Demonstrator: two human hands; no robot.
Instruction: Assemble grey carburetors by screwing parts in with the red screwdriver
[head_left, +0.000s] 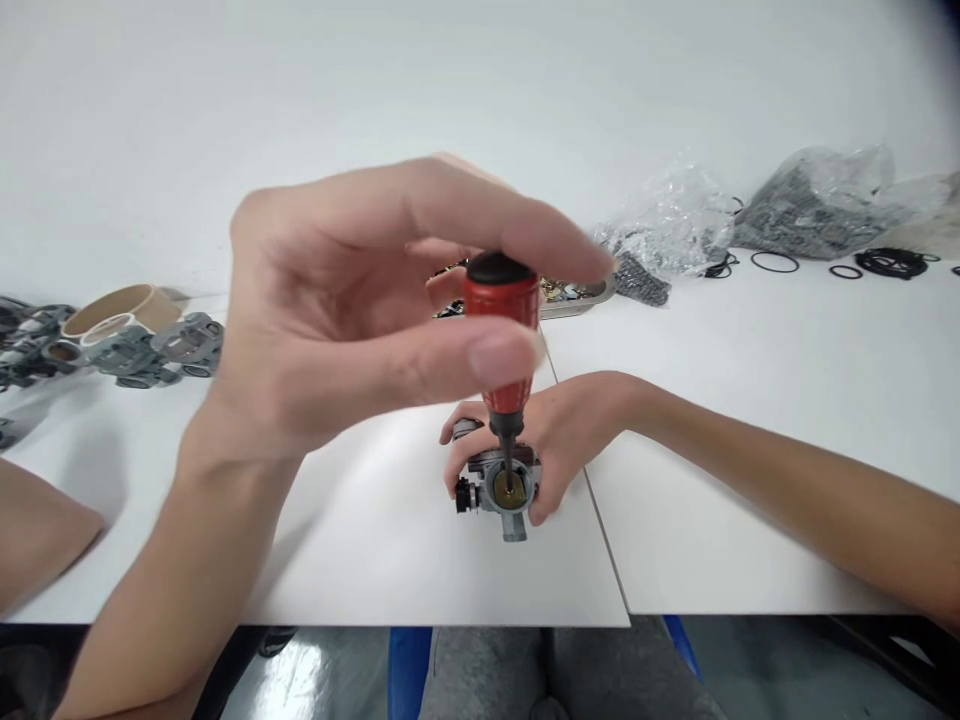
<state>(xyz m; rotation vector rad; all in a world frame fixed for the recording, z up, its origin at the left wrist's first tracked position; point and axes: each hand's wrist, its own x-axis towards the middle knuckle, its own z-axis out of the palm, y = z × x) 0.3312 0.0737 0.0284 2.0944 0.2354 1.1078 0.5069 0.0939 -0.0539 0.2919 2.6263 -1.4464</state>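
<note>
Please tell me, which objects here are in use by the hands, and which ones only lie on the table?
In use: red screwdriver, turned by the left hand; small metal carburetor, steadied by the right hand.

Lying about: grey metal parts, cardboard ring, plastic bags, black O-rings, metal tray.

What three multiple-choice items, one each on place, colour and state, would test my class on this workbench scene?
1. Where do the grey metal castings lie?
A. far left of the white table
B. on the floor
C. inside the plastic bags

2. What colour is the screwdriver handle?
A. blue
B. red with a black cap
C. yellow

3. How is the small grey metal carburettor held?
A. lying untouched
B. lifted high
C. gripped on the table by the right hand

Answers: A, they sit by the cardboard ring; B, seen in the left hand; C, fingers wrap it.
</note>
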